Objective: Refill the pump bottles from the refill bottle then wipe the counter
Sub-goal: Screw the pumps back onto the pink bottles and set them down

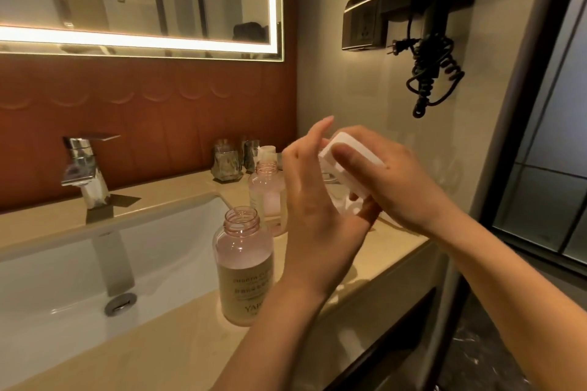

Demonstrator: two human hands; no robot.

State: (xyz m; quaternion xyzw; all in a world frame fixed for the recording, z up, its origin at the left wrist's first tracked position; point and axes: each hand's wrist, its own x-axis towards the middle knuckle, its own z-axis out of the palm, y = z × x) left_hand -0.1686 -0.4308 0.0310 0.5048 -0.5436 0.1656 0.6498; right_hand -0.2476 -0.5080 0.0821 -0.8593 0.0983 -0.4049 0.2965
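Observation:
Two pink pump bottles stand open, without pumps, on the beige counter (178, 346) right of the sink. The near bottle (244, 267) has a beige label; the far bottle (267, 197) is behind it. Above the counter to their right, my right hand (390, 181) grips a white, flat-topped pump head (346, 149). My left hand (317, 209) faces it with the index finger raised against the white part. Its lower fingers curl round a clear bottle (330, 176), which is mostly hidden behind both hands.
A white sink (63, 279) with a chrome tap (85, 168) lies to the left. Glass tumblers (227, 162) stand at the back against the brown wall. A wall-mounted hair dryer (425, 3) with a coiled cord hangs at the right. The counter's front edge runs below my arms.

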